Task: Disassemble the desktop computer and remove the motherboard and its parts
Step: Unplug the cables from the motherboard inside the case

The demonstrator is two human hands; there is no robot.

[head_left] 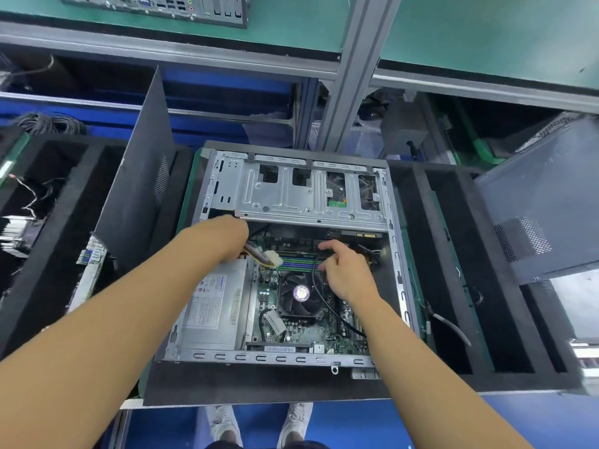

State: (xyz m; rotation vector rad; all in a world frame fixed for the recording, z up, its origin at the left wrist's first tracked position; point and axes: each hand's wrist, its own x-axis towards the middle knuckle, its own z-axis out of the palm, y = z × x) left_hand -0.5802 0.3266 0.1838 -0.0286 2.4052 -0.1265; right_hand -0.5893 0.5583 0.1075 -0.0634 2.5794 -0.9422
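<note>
The motherboard (299,330) lay flat in the case (259,357). The left hand (231,236) gripped the plug cable (270,258); RAM (298,262) ran crosswise, its right end under the right hand (345,273), whose curled fingers (325,245) showed no clear hold.

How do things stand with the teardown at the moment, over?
Left hand grips power cable, white plug lifted. Right hand over memory slots, grip unclear. Motherboard still in case. Black cable lies across it.
</note>
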